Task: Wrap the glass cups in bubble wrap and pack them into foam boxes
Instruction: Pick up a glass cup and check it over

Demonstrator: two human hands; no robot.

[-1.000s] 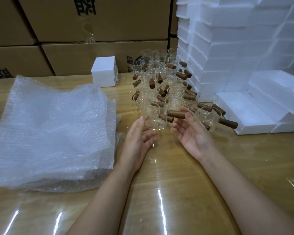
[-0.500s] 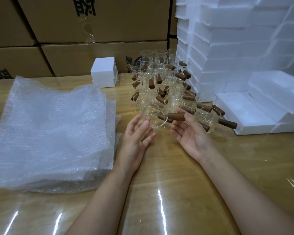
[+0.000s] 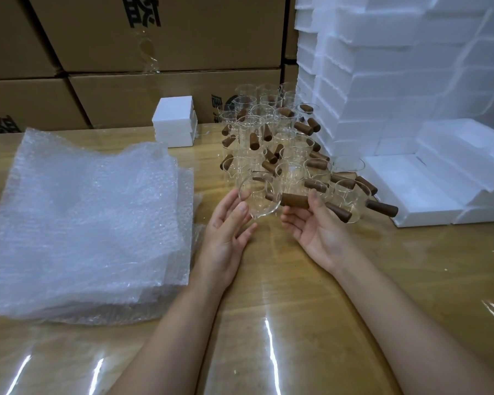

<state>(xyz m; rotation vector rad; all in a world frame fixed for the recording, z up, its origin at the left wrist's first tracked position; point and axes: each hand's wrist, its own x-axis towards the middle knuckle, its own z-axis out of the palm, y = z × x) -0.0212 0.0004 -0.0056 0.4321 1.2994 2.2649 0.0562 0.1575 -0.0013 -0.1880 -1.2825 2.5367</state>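
While the right hand (image 3: pixel 317 232) pinches the cup (image 3: pixel 257 195) by its wooden handle (image 3: pixel 294 200) between thumb and curled fingers, the left hand (image 3: pixel 228 232) merely props the glass with nearly straight fingers. The cup hangs tilted just in front of the crowd of cups (image 3: pixel 271 138). A loose pinch could let it twist free and drop. Swinging it toward the bubble wrap (image 3: pixel 89 223), left of that crowd, might clip a neighbouring handle. Foam boxes (image 3: pixel 411 189) sit to the crowd's right.
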